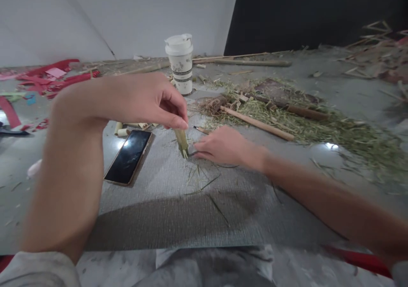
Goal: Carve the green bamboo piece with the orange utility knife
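Observation:
Between thumb and fingers, my left hand (159,102) pinches the top of a short piece of bamboo (181,142), standing nearly upright on the grey mat. Its lower end looks split into pale strips. My right hand (219,144) is closed low beside it, around a slim wooden-handled tool (204,130) whose dark tip shows above the fingers. A thin dark edge appears by the fingertips at the bamboo's base; most of the tool is hidden by the hand. Green shavings (204,187) lie on the mat in front.
A phone (129,157) lies left of the bamboo, with cut bamboo pieces (123,130) behind it. A lidded paper cup (181,66) stands farther back. To the right, a wooden-handled hammer-like tool (258,123) rests on heaped shavings (350,142). Red strips (63,79) lie back left.

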### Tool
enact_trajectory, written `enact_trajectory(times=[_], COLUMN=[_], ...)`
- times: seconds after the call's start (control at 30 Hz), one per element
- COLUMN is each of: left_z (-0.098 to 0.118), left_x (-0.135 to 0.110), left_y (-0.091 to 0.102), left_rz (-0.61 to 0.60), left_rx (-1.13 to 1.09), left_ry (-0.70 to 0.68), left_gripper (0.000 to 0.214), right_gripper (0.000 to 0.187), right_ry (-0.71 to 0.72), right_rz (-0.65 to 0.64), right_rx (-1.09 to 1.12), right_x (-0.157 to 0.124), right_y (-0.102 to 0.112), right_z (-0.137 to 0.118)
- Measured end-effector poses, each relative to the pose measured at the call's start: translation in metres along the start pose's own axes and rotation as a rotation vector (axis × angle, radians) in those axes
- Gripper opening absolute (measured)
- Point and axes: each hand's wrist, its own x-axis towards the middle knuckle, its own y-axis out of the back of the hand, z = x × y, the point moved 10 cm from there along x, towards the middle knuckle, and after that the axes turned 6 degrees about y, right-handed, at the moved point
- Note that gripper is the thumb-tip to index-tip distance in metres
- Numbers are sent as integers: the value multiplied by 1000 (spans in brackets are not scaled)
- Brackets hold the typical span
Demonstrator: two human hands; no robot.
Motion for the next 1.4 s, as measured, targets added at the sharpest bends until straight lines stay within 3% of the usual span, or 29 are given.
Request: enact_trajectory(times=[0.1, 0.37, 0.63, 0.9, 1.03, 1.17, 1.23, 1.4], left_z=[2, 2, 1, 4, 12, 17, 16, 11], left_x=[-1, -3, 2, -2, -1, 0, 0, 0], left_y=[2, 3, 3, -1, 0, 0, -1, -2], left_rz=[28, 45, 48, 25, 9, 2, -2, -2], left_rx=[-1, 5, -11, -8, -42, -58, -47, -26], left_ry=[-5, -41, -56, -66, -84, -116, -121, -117], left_gripper=[34, 33, 29, 35, 26, 21, 23, 32], right_gripper=[40, 56, 50, 49, 51, 55, 54, 54], right_ry=[-8, -15, -50, 3, 80, -7, -15, 0], right_rz=[3, 242, 141, 159, 311, 519, 511, 311], right_rx=[11, 65, 145, 216, 187, 149, 146, 151], right_x=[-1, -3, -1, -3, -11, -22, -20, -10], right_y=[-7, 24, 8, 3, 4, 15, 15, 4], right_z=[1, 4, 6, 7, 6, 16, 16, 8])
